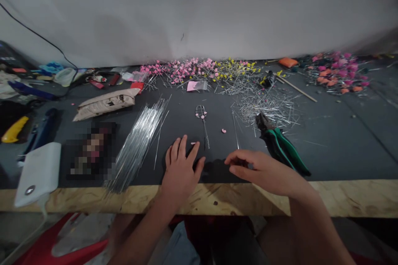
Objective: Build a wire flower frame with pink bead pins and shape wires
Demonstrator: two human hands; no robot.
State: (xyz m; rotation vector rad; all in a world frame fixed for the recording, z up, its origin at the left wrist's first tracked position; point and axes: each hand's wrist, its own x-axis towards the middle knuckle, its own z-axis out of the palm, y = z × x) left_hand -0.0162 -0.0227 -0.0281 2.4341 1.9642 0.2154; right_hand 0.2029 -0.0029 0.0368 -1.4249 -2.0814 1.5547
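My left hand [183,169] lies on the dark tabletop with its fingers spread. A small pink piece [193,143] is at its index fingertip. My right hand [248,165] is at the table's front edge, fingers loosely bent and thumb apart, with nothing visible in it. Between and beyond my hands lies a bent wire piece [201,112] with a looped head, pink bits on it and a twisted stem. To its right is a small pink lump [224,131]. A few straight wires [235,126] lie farther right.
A bundle of straight wires [139,136] lies left, green-handled pliers [289,149] right. Along the wall are pink-tipped wires [183,69], yellow-tipped wires [233,68] and a magenta-orange pile [342,72]. A white power bank [40,172] and beige packet [105,103] are left.
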